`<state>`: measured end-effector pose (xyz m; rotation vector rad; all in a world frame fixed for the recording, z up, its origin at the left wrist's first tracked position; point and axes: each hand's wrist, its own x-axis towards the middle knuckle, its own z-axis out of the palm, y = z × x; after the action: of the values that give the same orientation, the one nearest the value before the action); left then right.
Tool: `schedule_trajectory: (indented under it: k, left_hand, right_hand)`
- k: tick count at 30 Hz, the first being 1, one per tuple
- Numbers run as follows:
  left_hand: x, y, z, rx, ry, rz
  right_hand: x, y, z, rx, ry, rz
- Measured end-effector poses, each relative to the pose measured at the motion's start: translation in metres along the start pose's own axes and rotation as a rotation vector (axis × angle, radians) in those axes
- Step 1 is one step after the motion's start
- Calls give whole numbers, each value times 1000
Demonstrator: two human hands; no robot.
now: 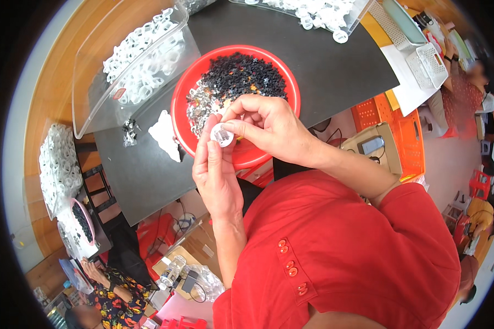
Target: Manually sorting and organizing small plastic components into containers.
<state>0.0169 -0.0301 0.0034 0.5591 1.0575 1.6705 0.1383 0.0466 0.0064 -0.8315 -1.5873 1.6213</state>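
A small round white plastic part [222,142] with a squarish opening in its face is held up over the near edge of a red basin [177,104]. My left hand [217,178] pinches it from below and the left between thumb and fingers. My right hand [274,129] is closed, its thumb and fingertips pressed on the part's upper right edge. Whether the right fingertips also hold a smaller piece is hidden. Inside the basin lie heaps of small black pieces [247,74] and small clear or silvery pieces [197,112].
A clear bin [82,112] of white plastic parts stands at the left of the dark table [335,71]. Another clear tray [362,13] of white parts is at the far side. Crumpled white material [163,134] lies left of the basin. A co-worker's hands [93,271] show lower left.
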Motion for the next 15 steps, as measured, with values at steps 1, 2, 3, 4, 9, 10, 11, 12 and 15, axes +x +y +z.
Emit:
schedule_trajectory:
  k: [1, 2, 3, 4, 9, 10, 11, 12, 15]
  left_hand:
    - [-2, 1, 4, 44, -6, 31]
    - [-3, 1, 5, 87, -9, 64]
    - [-3, 1, 5, 88, -9, 65]
    - [-3, 1, 4, 129, 5, 71]
    - [-1, -6, 1, 243, 32, 123]
    - [-1, -5, 1, 186, 36, 98]
    - [-1, -4, 2, 127, 34, 70]
    - [-1, -3, 4, 126, 31, 69]
    - [-2, 1, 6, 20, -4, 14]
  right_hand:
    - [0, 3, 1, 0, 4, -1]
    - [-1, 6, 4, 112, 21, 36]
    - [-2, 6, 6, 223, 39, 73]
    - [-3, 6, 8, 224, 39, 73]
    - [-8, 10, 19, 206, 160, -87]
    - [-9, 9, 20, 207, 157, -87]
    - [-9, 8, 20, 255, 159, -84]
    - [-9, 7, 19, 303, 160, -82]
    - [-10, 3, 18, 358, 152, -58]
